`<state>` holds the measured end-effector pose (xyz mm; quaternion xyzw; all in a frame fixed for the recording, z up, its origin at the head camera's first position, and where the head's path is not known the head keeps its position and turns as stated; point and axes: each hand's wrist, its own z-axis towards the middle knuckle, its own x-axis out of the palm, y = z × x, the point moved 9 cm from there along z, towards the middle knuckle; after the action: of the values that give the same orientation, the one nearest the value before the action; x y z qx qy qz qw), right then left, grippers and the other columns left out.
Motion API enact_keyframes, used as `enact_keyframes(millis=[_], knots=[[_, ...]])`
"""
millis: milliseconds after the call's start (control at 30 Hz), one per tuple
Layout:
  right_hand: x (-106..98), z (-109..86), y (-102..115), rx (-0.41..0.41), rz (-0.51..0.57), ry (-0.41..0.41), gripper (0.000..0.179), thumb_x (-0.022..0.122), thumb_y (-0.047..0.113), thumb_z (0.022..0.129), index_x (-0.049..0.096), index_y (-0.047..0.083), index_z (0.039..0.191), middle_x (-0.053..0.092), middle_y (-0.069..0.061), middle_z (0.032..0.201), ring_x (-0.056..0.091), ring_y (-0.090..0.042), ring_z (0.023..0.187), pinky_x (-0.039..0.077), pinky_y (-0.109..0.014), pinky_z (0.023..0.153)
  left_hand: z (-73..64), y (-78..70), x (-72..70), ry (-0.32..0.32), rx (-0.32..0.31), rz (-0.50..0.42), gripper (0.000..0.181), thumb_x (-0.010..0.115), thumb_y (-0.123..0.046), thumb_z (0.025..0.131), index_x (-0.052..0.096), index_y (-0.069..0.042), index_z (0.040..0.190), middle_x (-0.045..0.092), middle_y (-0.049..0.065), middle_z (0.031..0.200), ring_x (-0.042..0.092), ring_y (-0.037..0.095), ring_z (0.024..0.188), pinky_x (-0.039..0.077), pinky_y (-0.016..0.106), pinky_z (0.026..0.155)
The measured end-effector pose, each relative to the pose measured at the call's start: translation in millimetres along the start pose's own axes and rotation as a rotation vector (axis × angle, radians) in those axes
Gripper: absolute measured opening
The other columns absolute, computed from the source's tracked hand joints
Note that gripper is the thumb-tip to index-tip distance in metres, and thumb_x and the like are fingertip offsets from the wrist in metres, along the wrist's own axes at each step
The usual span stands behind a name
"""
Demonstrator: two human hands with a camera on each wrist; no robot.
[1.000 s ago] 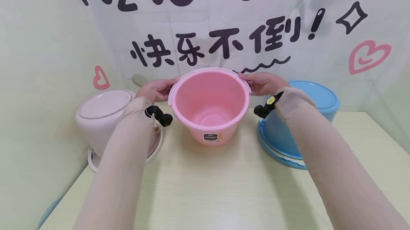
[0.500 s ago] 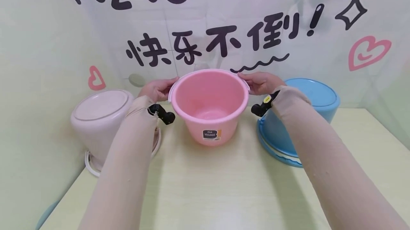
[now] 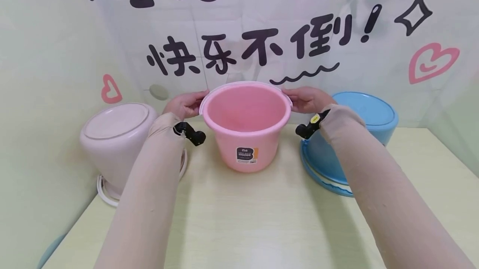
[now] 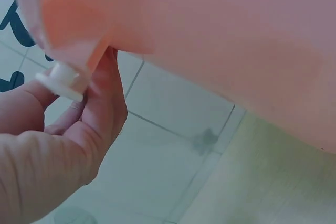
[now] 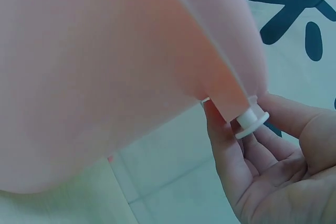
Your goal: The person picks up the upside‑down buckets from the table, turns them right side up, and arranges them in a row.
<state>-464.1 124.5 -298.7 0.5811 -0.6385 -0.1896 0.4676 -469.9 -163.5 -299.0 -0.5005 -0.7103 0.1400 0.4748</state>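
A pink bucket (image 3: 262, 146) with a label on its front stands upright at the middle back, its mouth up. From my view, part of its inside shows but not its floor. My left hand (image 3: 182, 105) grips the rim's left side, thumb and fingers around the handle mount with its white peg (image 4: 65, 81). On the opposite side my right hand (image 3: 309, 99) pinches the other mount, close to its white peg (image 5: 251, 123). The white handle (image 3: 239, 82) lies along the back of the rim. Whether the bucket's base touches the table cannot be told.
An upside-down pale pink bucket (image 3: 116, 148) stands at the left, partly behind my left arm. At the right, an upside-down blue bucket (image 3: 329, 156) is partly covered by my right arm. Behind the wooden table (image 3: 239, 227) rises a wall with a lettered banner (image 3: 224, 19).
The pink bucket has tipped more upright: its near rim has risen, its floor has gone out of sight and more of its front shows. Both hands keep their hold.
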Motion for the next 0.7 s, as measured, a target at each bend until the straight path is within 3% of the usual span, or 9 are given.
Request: enact_keyframes(millis=[200, 467, 700], knots=[[-1.3, -0.9, -0.8, -0.020, -0.001, 0.015, 0.024, 0.053, 0.015, 0.093, 0.071, 0.005, 0.081, 0.066, -0.005, 0.085, 0.062, -0.015, 0.075, 0.053, -0.025, 0.070, -1.8, -0.1, -2.4, -0.001, 0.028, 0.009, 0.024, 0.052, -0.010, 0.093, 0.062, 0.004, 0.076, 0.063, 0.013, 0.072, 0.064, 0.019, 0.062, 0.054, 0.023, 0.064], [-6.3, -5.4, -0.5, -0.063, -0.091, 0.005, 0.018, 0.056, 0.007, 0.091, 0.071, 0.006, 0.083, 0.066, -0.007, 0.087, 0.064, -0.017, 0.076, 0.053, -0.028, 0.076, -6.2, 6.0, -8.5, -0.012, 0.043, 0.080, 0.026, 0.050, -0.009, 0.094, 0.064, 0.002, 0.075, 0.063, 0.010, 0.072, 0.062, 0.016, 0.061, 0.053, 0.022, 0.060], [-11.7, -11.3, -6.0, -0.061, -0.093, -0.038, 0.009, 0.057, 0.008, 0.090, 0.065, 0.006, 0.095, 0.067, -0.009, 0.086, 0.064, -0.020, 0.078, 0.051, -0.031, 0.081, -6.8, 11.7, -13.2, -0.036, 0.073, 0.176, 0.017, 0.048, -0.009, 0.095, 0.056, 0.001, 0.085, 0.056, 0.009, 0.071, 0.056, 0.015, 0.058, 0.052, 0.024, 0.056]])
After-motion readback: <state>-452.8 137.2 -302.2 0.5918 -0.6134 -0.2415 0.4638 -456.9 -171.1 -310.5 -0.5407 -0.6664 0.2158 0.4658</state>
